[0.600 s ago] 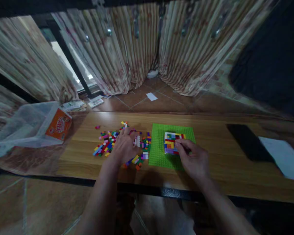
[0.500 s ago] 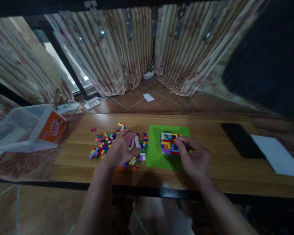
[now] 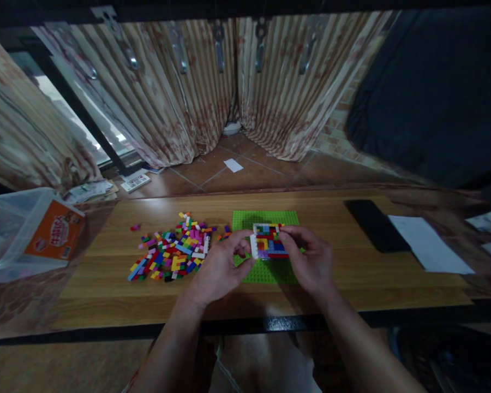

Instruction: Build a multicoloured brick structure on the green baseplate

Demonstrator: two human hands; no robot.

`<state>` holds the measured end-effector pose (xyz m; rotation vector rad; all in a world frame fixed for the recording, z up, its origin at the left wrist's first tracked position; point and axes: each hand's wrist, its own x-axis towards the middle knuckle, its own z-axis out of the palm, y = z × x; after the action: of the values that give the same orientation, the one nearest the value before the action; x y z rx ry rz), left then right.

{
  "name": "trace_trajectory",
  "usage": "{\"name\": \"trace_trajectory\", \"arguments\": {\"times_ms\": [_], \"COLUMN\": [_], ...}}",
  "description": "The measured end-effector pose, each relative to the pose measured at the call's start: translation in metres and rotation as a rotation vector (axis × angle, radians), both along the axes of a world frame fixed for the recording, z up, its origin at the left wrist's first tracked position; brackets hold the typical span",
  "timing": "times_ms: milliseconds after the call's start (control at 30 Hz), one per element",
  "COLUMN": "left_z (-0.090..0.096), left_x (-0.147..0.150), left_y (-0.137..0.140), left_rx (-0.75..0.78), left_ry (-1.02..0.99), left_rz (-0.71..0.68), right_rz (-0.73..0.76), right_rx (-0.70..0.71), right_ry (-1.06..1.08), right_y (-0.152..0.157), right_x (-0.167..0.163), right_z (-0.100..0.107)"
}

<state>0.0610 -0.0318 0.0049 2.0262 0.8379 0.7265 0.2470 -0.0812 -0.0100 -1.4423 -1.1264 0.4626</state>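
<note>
A flat block of many-coloured toy bricks (image 3: 265, 245) is over the green baseplate (image 3: 265, 274); I cannot tell whether it is attached or held just above. My left hand (image 3: 225, 265) pinches a long white brick (image 3: 254, 247) against the left edge of that block. On the other side, my right hand (image 3: 311, 254) has thumb and fingers closed on the block's right edge, hiding part of it. A spread pile of loose toy bricks (image 3: 177, 263) lies on the wooden table to the left of my left hand.
Beyond the pile, a clear plastic bin (image 3: 16, 218) with an orange label stands at the left. To the right lie a black flat panel (image 3: 376, 226) and a white sheet of paper (image 3: 429, 243). The table's dark front edge (image 3: 270, 324) runs close below my forearms.
My left hand has moved right, from over the loose bricks to the brick block, bringing the white brick. My right hand stays at the block's right edge. The camera view has shifted right.
</note>
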Motion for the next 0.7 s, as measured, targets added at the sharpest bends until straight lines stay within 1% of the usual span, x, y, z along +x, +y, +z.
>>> {"name": "trace_trajectory", "arguments": {"times_ms": [133,233,300,367,467,567,633,700], "left_z": [-0.002,-0.004,-0.006,-0.008,-0.011,-0.013,-0.012,-0.012], "left_x": [0.015,0.027,0.033,0.037,0.036,0.031,0.028,0.027], "left_y": [-0.003,-0.007,-0.009,-0.009,-0.005,0.002,0.006,0.008], "left_rx": [0.039,0.079,0.102,0.115,0.108,0.108,0.119,0.125], "left_ry": [-0.045,-0.069,-0.078,-0.087,-0.109,-0.090,-0.057,-0.029], "left_rz": [0.026,0.040,0.047,0.078,0.171,0.269,0.314,0.335], "right_rz": [0.159,0.209,0.200,0.173,0.080,-0.006,-0.007,0.028], "right_rx": [-0.063,-0.123,-0.139,-0.126,-0.093,-0.097,-0.109,-0.123], "right_ry": [-0.022,-0.033,-0.023,-0.015,-0.045,-0.092,-0.135,-0.209], "right_y": [-0.006,-0.009,-0.010,-0.009,-0.007,-0.006,-0.006,-0.007], "right_x": [-0.005,-0.008,-0.007,0.000,0.021,0.045,0.055,0.058], "right_z": [0.003,0.002,0.001,0.000,0.000,0.001,0.002,0.002]}}
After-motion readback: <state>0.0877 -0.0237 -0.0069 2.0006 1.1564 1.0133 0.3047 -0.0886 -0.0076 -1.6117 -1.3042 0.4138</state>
